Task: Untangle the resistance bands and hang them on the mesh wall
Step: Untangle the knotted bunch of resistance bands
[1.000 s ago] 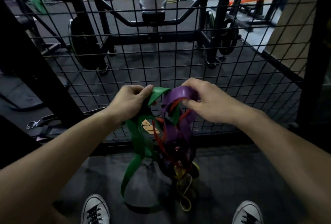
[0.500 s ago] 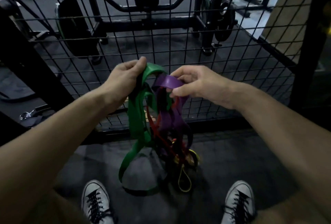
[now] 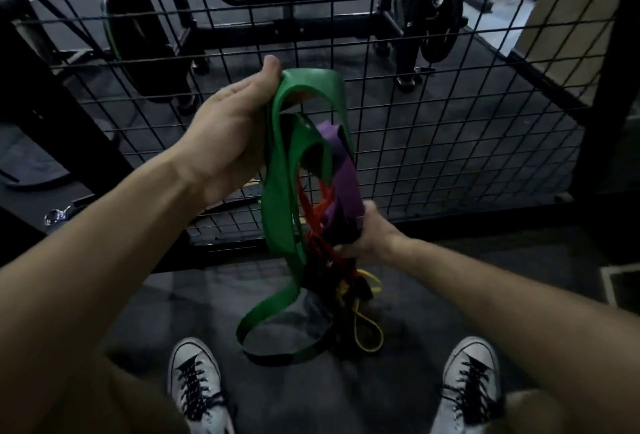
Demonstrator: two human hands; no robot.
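- Dim gym floor point(image 3: 485, 277) of dark rubber lies under a black mesh wall point(image 3: 450, 142), with weight racks and plates blurred beyond the wire.
- Tangled resistance bands hang in front of the mesh wall, between the two hands, their lower loops reaching down to the floor between the shoes.
- Widest is the green band point(image 3: 277, 191): its top loop arches beside the left thumb, and its long lower loop trails toward the left shoe point(image 3: 195, 388).
- Twisted through it, the purple band point(image 3: 343, 170) runs down toward the right hand; red bands point(image 3: 313, 215) and black strands knot around it, and a thin yellow band point(image 3: 369, 329) dangles lowest.
- Left hand point(image 3: 228, 135) grips the green band's upper part, thumb pressed on the loop, fingers hidden behind the bands.
- Right hand point(image 3: 367, 239) is closed round the purple band and the knot of red and black strands low in the bundle.
- Half a second ago the right hand pinched the purple loop near the top, level with the left hand; now it sits much lower, and the left hand is higher, so the bundle is drawn out lengthwise.
- The green loop at the top has opened wider than before.
- White laced shoes, the right shoe point(image 3: 471, 388) included, stand at the bottom edge.
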